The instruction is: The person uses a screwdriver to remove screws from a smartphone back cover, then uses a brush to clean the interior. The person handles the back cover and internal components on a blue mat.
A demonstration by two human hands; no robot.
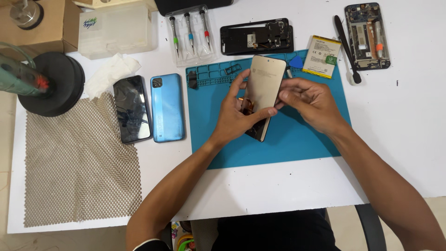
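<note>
Over the blue silicone repair mat (297, 135), the left hand (234, 118) cradles a thin, flat phone display panel with a matte tan back (265, 83) by its long edges; the right hand (311, 102) pinches the other side. Light, stiff, probably brittle — best held by its rims. Beyond lies a yellow-white flat battery (319, 56).

Bright, even light fills the scene; the white worktop (409, 139) is close to washed out on the right. Shadows are soft and short, lying just under the arms and beside the black stand (51, 83). The dark phone screen (131, 109) carries pale reflections. Focus is sharp in the middle; the green tool (18, 76) at the left edge is blurred, and the edges bend slightly.
</note>
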